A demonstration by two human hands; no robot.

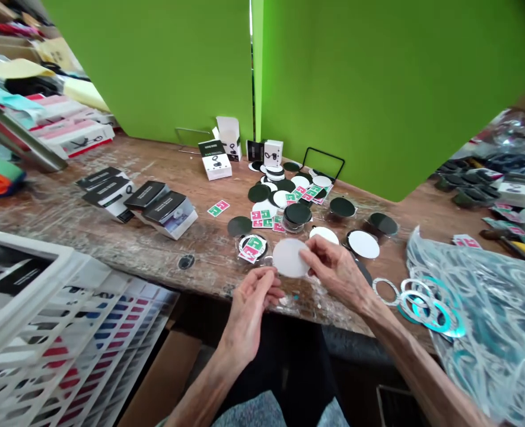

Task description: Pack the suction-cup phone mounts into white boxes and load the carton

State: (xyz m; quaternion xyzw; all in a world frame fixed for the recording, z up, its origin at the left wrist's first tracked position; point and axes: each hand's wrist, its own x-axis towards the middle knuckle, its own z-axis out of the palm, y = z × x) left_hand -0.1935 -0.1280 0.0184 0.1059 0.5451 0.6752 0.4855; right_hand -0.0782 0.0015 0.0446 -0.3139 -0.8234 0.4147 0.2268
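Note:
A thin white round disc (290,258) is pinched at its right edge between the thumb and fingers of my right hand (333,264). At the disc's lower left edge are the fingertips of my left hand (253,299), pressed together; whether they touch the disc or hold something small, I cannot tell. Just behind lies a round piece (247,242) with a red-and-green sticker (253,248) on it. Beyond the disc stands a black-topped round piece (297,214) in clear wrap. A white-topped round piece (363,244) lies right of my right hand.
Black and white discs (259,193) and stickers (262,219) lie scattered behind. Small black-and-white boxes (168,212) stand left. White rings (416,299) and a clear plastic bag (502,332) lie right. A white crate (61,261) stands front left; green panels (164,71) rise behind.

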